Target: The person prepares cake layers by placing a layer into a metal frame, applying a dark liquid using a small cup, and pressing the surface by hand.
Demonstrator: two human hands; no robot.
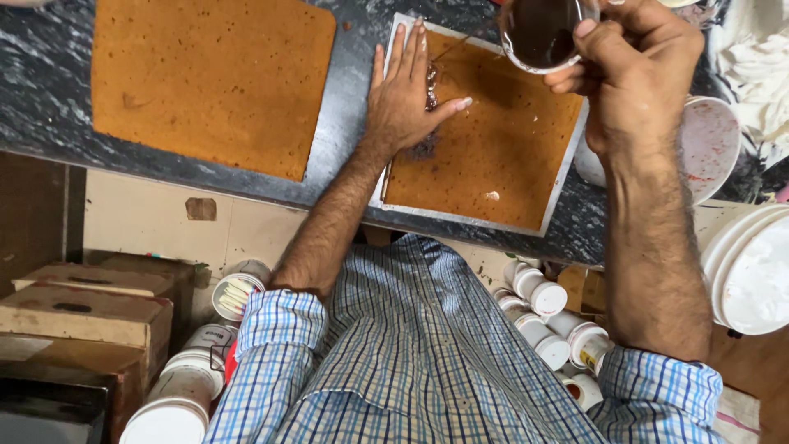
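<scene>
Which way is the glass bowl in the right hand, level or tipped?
Tipped. The right hand holds the glass bowl tilted, a thin dark stream running down onto the sheet cake beside the left hand.

Two brown cake sheets on the tabletop (49,99): one bare (205,78), one on a tray (493,148). One tray (477,220). One glass cup (542,33) of dark liquid. My two hands in view: left hand (404,99), right hand (637,70). One white bowl (711,144) by the tray. Below the tabletop: three cardboard boxes (86,316) at left. White-lidded jars (546,298), about seven at right, about four at left (177,407); some hidden, count unsure. One white bucket (752,271) at right edge.
</scene>
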